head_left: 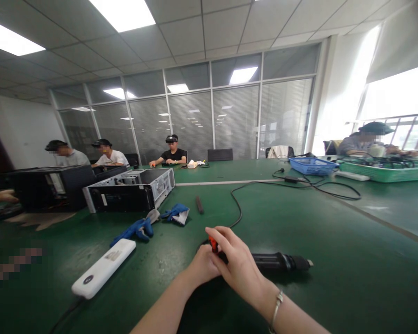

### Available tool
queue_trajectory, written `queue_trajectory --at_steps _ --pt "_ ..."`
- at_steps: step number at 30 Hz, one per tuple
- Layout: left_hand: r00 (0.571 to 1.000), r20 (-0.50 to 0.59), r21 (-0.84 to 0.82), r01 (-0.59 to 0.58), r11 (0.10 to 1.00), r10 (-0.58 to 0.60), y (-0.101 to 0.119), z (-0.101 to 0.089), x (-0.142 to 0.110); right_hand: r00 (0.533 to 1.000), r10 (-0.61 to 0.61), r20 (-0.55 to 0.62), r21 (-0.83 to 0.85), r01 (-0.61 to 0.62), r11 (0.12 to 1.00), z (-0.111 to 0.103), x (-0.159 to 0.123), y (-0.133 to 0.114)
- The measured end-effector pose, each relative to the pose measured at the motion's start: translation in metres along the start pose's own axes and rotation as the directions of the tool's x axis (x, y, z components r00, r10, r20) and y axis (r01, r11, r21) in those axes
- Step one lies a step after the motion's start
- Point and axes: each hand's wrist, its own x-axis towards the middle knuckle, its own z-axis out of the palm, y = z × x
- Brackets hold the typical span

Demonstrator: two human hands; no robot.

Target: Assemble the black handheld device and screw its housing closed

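Observation:
A black electric screwdriver [277, 262] with an orange part at its near end lies on the green table [299, 222], its tip pointing right. My right hand [238, 264] is curled over its left end, fingers wrapped on the body. My left hand [202, 265] is closed just behind it, pressed against the orange part [212, 244]. A black cable [237, 204] runs from the tool away across the table.
A white power strip [102, 268] lies to the left, with blue gloves [141, 228] and an open computer case [132, 189] beyond. Blue [311, 165] and green [386, 172] baskets stand far right. Several people sit around the table; another person's hand [2, 197] shows at the left edge.

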Motion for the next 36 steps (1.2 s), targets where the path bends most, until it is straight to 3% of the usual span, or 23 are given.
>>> queue_trajectory --at_steps 4,7,11,18,26,29,34,36 --pt "0.998 0.022 -0.043 -0.062 0.997 0.063 0.001 -0.001 0.0 0.999 0.032 0.003 0.002 -0.032 0.999 -0.001 0.001 0.001" --pt "0.998 0.037 -0.026 -0.052 0.998 0.053 0.001 -0.001 0.0 1.0 0.02 0.017 0.072 -0.021 0.997 -0.003 0.001 -0.003" --pt "0.998 -0.017 0.014 -0.058 0.998 0.059 -0.004 0.001 0.001 1.0 0.017 -0.007 0.021 -0.017 1.0 -0.002 0.001 -0.004" --pt "0.998 0.051 -0.054 -0.038 0.998 0.04 0.003 -0.004 0.001 1.0 0.013 -0.014 0.068 -0.012 0.998 0.0 0.0 0.0" --pt "0.995 0.097 -0.035 -0.009 0.999 0.012 0.011 -0.009 0.0 0.973 0.018 -0.231 0.082 0.002 0.997 -0.004 -0.004 -0.001" --pt "0.995 0.096 -0.034 -0.008 0.999 0.012 0.012 -0.01 0.0 0.971 0.009 -0.241 0.057 0.005 0.998 -0.011 -0.005 -0.002" --pt "0.993 0.111 -0.071 -0.026 0.997 0.034 0.007 -0.009 -0.001 0.994 -0.044 -0.1 0.091 0.053 0.994 -0.022 -0.035 0.01" --pt "0.993 0.116 -0.082 -0.019 0.996 0.029 0.004 -0.008 -0.001 0.991 -0.019 -0.132 0.099 0.032 0.995 -0.023 -0.054 0.02"
